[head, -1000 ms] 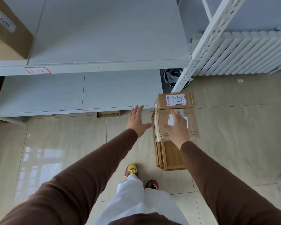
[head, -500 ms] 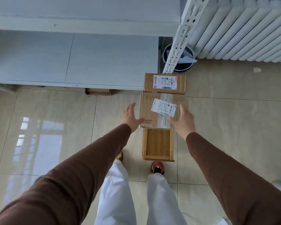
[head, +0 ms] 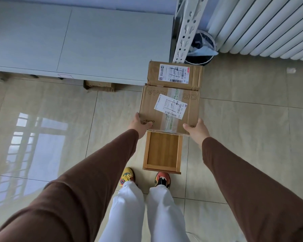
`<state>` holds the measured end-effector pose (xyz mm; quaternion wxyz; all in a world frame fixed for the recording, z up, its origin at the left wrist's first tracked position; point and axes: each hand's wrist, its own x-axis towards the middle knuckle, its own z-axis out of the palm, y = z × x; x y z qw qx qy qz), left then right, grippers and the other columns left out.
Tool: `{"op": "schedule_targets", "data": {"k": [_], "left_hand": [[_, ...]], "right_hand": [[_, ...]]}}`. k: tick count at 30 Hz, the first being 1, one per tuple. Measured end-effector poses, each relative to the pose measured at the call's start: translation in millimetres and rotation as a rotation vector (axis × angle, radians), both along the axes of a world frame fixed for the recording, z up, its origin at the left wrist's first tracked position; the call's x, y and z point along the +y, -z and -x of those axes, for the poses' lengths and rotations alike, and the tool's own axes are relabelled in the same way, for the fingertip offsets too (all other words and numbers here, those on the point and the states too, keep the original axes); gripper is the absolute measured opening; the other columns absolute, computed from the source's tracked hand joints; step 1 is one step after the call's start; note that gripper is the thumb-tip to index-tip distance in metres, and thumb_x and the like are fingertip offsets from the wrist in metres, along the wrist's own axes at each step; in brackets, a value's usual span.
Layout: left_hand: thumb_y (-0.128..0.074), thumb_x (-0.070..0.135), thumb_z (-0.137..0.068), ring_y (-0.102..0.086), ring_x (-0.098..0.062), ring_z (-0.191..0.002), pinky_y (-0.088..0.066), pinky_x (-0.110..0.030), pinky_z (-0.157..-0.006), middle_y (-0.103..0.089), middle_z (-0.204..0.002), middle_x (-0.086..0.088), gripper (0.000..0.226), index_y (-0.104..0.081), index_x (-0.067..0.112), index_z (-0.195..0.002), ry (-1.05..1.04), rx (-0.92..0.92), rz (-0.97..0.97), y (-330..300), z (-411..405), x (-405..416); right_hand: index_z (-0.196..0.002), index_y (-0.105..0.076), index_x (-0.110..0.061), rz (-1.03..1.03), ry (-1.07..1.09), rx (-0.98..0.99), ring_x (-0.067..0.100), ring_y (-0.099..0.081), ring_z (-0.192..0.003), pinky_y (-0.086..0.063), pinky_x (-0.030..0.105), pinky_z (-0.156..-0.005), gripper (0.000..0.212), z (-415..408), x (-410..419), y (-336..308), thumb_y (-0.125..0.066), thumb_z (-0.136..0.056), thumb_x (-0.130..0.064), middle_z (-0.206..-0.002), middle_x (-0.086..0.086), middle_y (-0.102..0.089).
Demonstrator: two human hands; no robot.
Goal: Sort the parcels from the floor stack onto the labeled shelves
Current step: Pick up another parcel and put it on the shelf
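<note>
A brown cardboard parcel (head: 154, 109) with a white shipping label and a clear tape strip lies on the floor stack, over the far end of a wooden crate (head: 162, 151). My left hand (head: 140, 124) grips its near left corner, thumb on top. My right hand (head: 196, 129) grips the near right corner the same way. A second labelled parcel (head: 194, 76) sits just beyond it, against the shelf's corner. The low grey shelf board (head: 77, 41) spreads across the upper left.
A white perforated shelf post (head: 187, 30) rises beside a black bin (head: 202, 48) with a blue bag. White radiator fins (head: 262, 27) line the right wall. A flattened cardboard piece (head: 99, 85) pokes out under the shelf. My shoes (head: 162, 179) stand at the crate's near end.
Both hands have closed in from hovering near the parcel and now grasp its near corners. My view has tilted further down toward the floor.
</note>
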<state>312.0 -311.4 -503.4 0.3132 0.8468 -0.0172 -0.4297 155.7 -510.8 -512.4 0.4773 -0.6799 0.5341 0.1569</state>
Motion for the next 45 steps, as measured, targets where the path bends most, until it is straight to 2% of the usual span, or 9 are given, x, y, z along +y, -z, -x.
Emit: {"op": "schedule_targets", "data": {"k": [3, 6, 11, 19, 22, 31, 34, 38, 45], "left_hand": [[-0.068, 0.022, -0.097, -0.055, -0.024, -0.109, -0.049, -0.034, -0.092, -0.056, -0.134, -0.012, 0.075, -0.022, 0.015, -0.156, -0.064, -0.001, 0.036, 6, 6, 4], [-0.067, 0.008, -0.095, -0.056, -0.027, -0.119, -0.051, -0.039, -0.102, -0.053, -0.136, -0.012, 0.07, -0.028, 0.014, -0.153, -0.161, -0.022, 0.094, -1, 14, 16], [-0.064, -0.001, -0.093, -0.054, -0.029, -0.127, -0.05, -0.048, -0.107, -0.052, -0.14, -0.011, 0.072, -0.029, 0.016, -0.153, -0.279, -0.067, 0.126, -30, 32, 57], [-0.067, 0.005, -0.093, -0.06, -0.028, -0.12, -0.052, -0.045, -0.105, -0.055, -0.138, -0.012, 0.072, -0.029, 0.021, -0.153, -0.427, -0.271, 0.298, -167, 14, 132], [-0.068, 0.006, -0.094, -0.062, -0.025, -0.118, -0.053, -0.035, -0.098, -0.059, -0.134, -0.011, 0.07, -0.032, 0.022, -0.152, -0.488, -0.396, 0.38, -240, -1, 157], [-0.066, 0.007, -0.094, -0.062, -0.021, -0.12, -0.052, -0.041, -0.105, -0.057, -0.137, -0.003, 0.068, -0.035, 0.033, -0.148, -0.57, -0.742, 0.677, -438, -41, 256], [-0.068, 0.016, -0.09, -0.06, -0.018, -0.124, -0.047, -0.043, -0.111, -0.056, -0.14, 0.001, 0.072, -0.034, 0.035, -0.15, -0.557, -0.826, 0.729, -485, -56, 294], [-0.07, 0.023, -0.084, -0.062, -0.015, -0.123, -0.048, -0.044, -0.111, -0.058, -0.14, 0.001, 0.076, -0.034, 0.035, -0.15, -0.555, -0.902, 0.802, -532, -73, 341], [-0.068, 0.018, -0.088, -0.062, -0.018, -0.121, -0.048, -0.045, -0.11, -0.061, -0.135, 0.0, 0.07, -0.036, 0.045, -0.144, -0.534, -0.97, 0.881, -568, -91, 400]], "right_hand": [[-0.163, -0.017, -0.017, -0.026, 0.016, -0.027, 0.03, -0.045, -0.143, -0.04, 0.046, -0.118, 0.088, 5, 6, 4, -0.07, -0.095, -0.036, -0.162, 0.005, -0.039], [-0.16, -0.026, -0.019, -0.003, 0.046, -0.07, 0.028, -0.051, -0.138, -0.045, 0.046, -0.113, 0.082, 12, 18, 0, -0.072, -0.094, -0.031, -0.159, 0.005, -0.043], [-0.152, -0.037, -0.016, 0.057, 0.103, -0.176, 0.023, -0.062, -0.117, -0.053, 0.023, -0.078, 0.064, 23, 58, -36, -0.069, -0.097, -0.014, -0.146, 0.005, -0.052], [-0.147, -0.041, -0.025, 0.155, -0.028, -0.45, 0.021, -0.058, -0.124, -0.054, 0.043, -0.104, 0.058, -17, 113, -172, -0.069, -0.097, -0.018, -0.14, 0.0, -0.055], [-0.151, -0.039, -0.022, 0.167, -0.064, -0.587, 0.015, -0.049, -0.128, -0.043, 0.038, -0.113, 0.058, -48, 133, -236, -0.065, -0.1, -0.017, -0.146, 0.0, -0.049], [-0.156, -0.035, -0.019, 0.285, -0.157, -1.019, 0.012, -0.042, -0.136, -0.033, 0.024, -0.111, 0.059, -128, 222, -420, -0.06, -0.103, -0.019, -0.149, 0.002, -0.043], [-0.157, -0.034, -0.02, 0.278, -0.148, -1.139, 0.018, -0.044, -0.137, -0.038, 0.033, -0.115, 0.059, -149, 259, -465, -0.058, -0.103, -0.02, -0.144, 0.0, -0.044], [-0.156, -0.035, -0.018, 0.33, -0.146, -1.249, 0.021, -0.048, -0.132, -0.042, 0.044, -0.115, 0.059, -172, 304, -512, -0.058, -0.102, -0.02, -0.137, -0.001, -0.045], [-0.154, -0.039, -0.014, 0.399, -0.149, -1.328, 0.02, -0.048, -0.129, -0.038, 0.027, -0.107, 0.057, -192, 364, -555, -0.059, -0.101, -0.014, -0.131, -0.003, -0.044]]}}
